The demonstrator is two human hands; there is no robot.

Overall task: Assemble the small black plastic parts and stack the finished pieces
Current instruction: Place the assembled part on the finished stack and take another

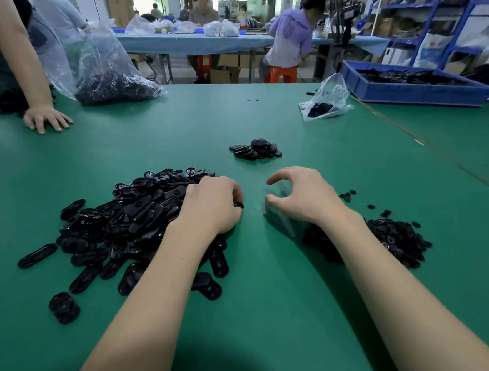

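Left hand point(213, 205) rests curled on the large heap of oblong black shells point(130, 222), fingers closed over a piece. Right hand point(302, 195) hovers, fingers wide and empty, beside the smaller-parts pile point(394, 238). Finished stack point(256, 149) lies well beyond, about ten pieces. Three piles, two hands. Risk: raking the heap could scatter shells across the green surface point(261, 314).
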